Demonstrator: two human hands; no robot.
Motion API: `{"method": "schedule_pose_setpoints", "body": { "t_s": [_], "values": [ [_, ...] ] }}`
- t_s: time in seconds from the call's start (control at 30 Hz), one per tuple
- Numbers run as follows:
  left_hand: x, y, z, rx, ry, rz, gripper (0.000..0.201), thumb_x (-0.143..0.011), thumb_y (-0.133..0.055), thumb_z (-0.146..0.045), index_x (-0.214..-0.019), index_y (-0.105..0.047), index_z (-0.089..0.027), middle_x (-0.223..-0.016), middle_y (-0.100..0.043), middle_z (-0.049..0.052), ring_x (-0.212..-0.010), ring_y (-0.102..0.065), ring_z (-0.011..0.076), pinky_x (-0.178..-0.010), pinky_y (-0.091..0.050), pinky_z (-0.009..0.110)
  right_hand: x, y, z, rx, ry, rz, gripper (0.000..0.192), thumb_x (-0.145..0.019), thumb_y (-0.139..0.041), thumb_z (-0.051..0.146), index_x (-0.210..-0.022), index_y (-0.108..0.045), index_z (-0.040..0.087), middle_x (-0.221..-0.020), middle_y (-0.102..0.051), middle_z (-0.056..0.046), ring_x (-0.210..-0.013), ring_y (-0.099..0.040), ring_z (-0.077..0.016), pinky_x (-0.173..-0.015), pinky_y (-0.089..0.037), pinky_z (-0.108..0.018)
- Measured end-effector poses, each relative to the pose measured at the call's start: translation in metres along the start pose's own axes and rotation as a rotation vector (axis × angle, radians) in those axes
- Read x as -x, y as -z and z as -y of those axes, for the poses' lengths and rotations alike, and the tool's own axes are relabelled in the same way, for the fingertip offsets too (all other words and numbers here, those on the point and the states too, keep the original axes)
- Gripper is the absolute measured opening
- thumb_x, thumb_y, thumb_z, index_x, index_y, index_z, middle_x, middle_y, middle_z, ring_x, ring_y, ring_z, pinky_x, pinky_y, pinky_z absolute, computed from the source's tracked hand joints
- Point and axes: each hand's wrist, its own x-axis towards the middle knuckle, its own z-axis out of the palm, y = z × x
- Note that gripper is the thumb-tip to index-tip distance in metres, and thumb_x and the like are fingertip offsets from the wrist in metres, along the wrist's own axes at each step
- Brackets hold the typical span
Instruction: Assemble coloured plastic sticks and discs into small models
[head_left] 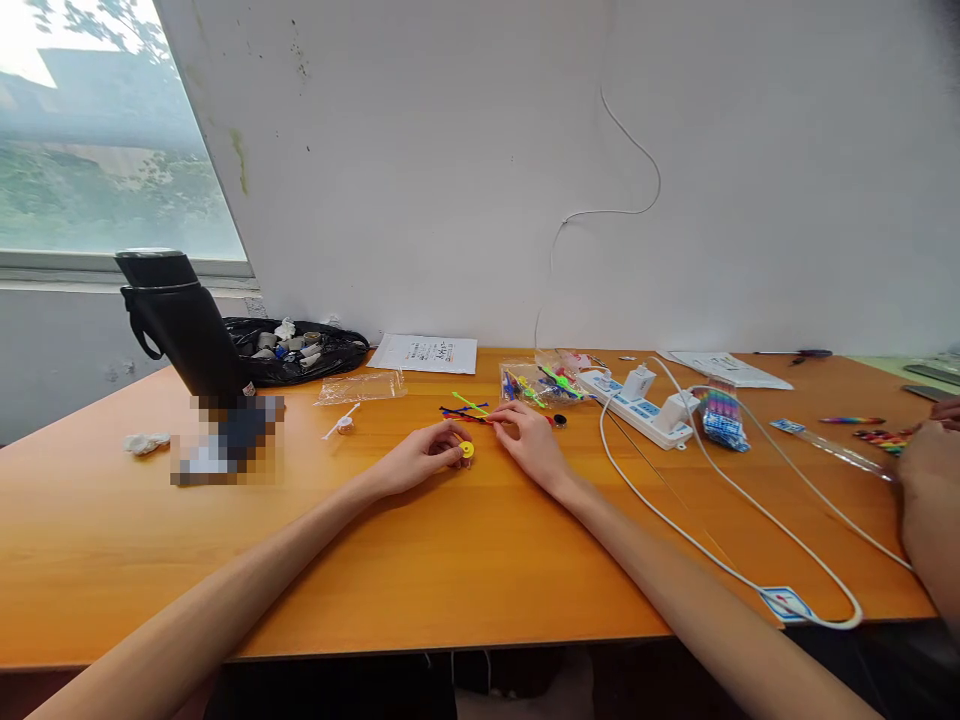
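My left hand [431, 456] is closed, its thumb and fingers pinching a small round piece with a yellow top [467, 450] and a reddish, see-through lower part, just over the table. Thumb and fingertips of my right hand [529, 440] come together on a thin red plastic strip [489, 419] at the edge of a small pile. In that pile lie a green strip [469, 402] and a dark blue strip [454, 412], crossing one another. A small dark round piece [560, 421] rests right of my right hand. To the left lies a white strip [346, 418] with a round piece.
A clear bag of coloured parts [544, 383] lies behind my hands, beside a white power strip [645, 408] with looping cables. Farther left stand a black bottle [180, 325] and a black bag of rubbish [300, 350]. Another person's arm [930, 490] reaches in at right, near colourful pens [885, 437].
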Motion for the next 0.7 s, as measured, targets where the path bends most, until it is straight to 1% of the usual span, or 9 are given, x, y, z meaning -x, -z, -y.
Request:
{"method": "schedule_pose_setpoints", "body": {
  "t_s": [0.1, 0.2, 0.3, 0.4, 0.53, 0.6, 0.7],
  "values": [
    [-0.003, 0.002, 0.003, 0.074, -0.011, -0.011, 0.039, -0.091, -0.061, -0.049, -0.113, -0.059, -0.016, -0.100, -0.070, 0.010, -0.090, -0.066, 0.0186, -0.086, -0.051, 0.035, -0.001, 0.000, 0.000, -0.101, -0.018, -0.058, 0.019, -0.090, -0.058, 0.018, -0.097, -0.075, 0.022, -0.100, -0.072, -0.005, -0.096, -0.067, -0.0196, -0.092, -0.051, -0.034],
    [-0.005, 0.004, 0.005, 0.164, 0.010, -0.041, 0.039, -0.089, -0.064, -0.047, -0.112, -0.061, -0.016, -0.096, -0.069, 0.009, -0.088, -0.066, 0.0177, -0.085, -0.052, 0.034, -0.002, -0.003, -0.001, -0.209, -0.098, -0.074, 0.015, -0.087, -0.060, 0.019, -0.092, -0.075, 0.021, -0.095, -0.075, -0.005, -0.090, -0.069, -0.0193, -0.087, -0.053, -0.034],
    [-0.005, 0.007, 0.004, 0.276, 0.074, -0.120, 0.039, -0.088, -0.065, -0.044, -0.115, -0.064, -0.015, -0.095, -0.066, 0.007, -0.088, -0.065, 0.0161, -0.087, -0.053, 0.033, -0.002, -0.007, -0.004, -0.332, -0.193, -0.062, 0.013, -0.084, -0.063, 0.022, -0.092, -0.073, 0.018, -0.093, -0.075, -0.005, -0.085, -0.070, -0.0183, -0.083, -0.056, -0.032],
    [-0.004, 0.009, 0.004, 0.350, 0.112, -0.198, 0.040, -0.089, -0.065, -0.042, -0.118, -0.066, -0.015, -0.096, -0.066, 0.007, -0.088, -0.065, 0.0158, -0.091, -0.053, 0.035, -0.003, -0.010, -0.007, -0.409, -0.241, -0.047, 0.019, -0.082, -0.064, 0.023, -0.099, -0.072, 0.018, -0.096, -0.075, -0.006, -0.086, -0.070, -0.0179, -0.082, -0.056, -0.032],
    [-0.004, 0.012, 0.007, 0.413, 0.139, -0.252, 0.041, -0.087, -0.067, -0.038, -0.120, -0.067, -0.014, -0.105, -0.070, 0.009, -0.092, -0.068, 0.0182, -0.102, -0.048, 0.040, -0.002, -0.013, -0.004, -0.428, -0.250, -0.010, 0.023, -0.082, -0.064, 0.023, -0.102, -0.074, 0.018, -0.101, -0.075, -0.007, -0.089, -0.069, -0.0180, -0.084, -0.055, -0.032],
    [-0.005, 0.013, 0.008, 0.447, 0.147, -0.260, 0.041, -0.085, -0.069, -0.037, -0.120, -0.067, -0.015, -0.112, -0.070, 0.010, -0.094, -0.069, 0.0188, -0.104, -0.047, 0.040, -0.001, -0.014, -0.001, -0.424, -0.253, 0.014, 0.021, -0.083, -0.064, 0.026, -0.100, -0.075, 0.018, -0.101, -0.075, -0.007, -0.088, -0.069, -0.0181, -0.084, -0.055, -0.032],
    [-0.006, 0.012, 0.009, 0.466, 0.131, -0.240, 0.042, -0.084, -0.073, -0.038, -0.119, -0.067, -0.015, -0.121, -0.069, 0.011, -0.096, -0.070, 0.0190, -0.104, -0.049, 0.039, 0.000, -0.015, 0.003, -0.430, -0.269, 0.051, 0.019, -0.084, -0.065, 0.032, -0.093, -0.075, 0.018, -0.095, -0.075, -0.006, -0.085, -0.068, -0.0184, -0.081, -0.054, -0.032]
  ]
}}
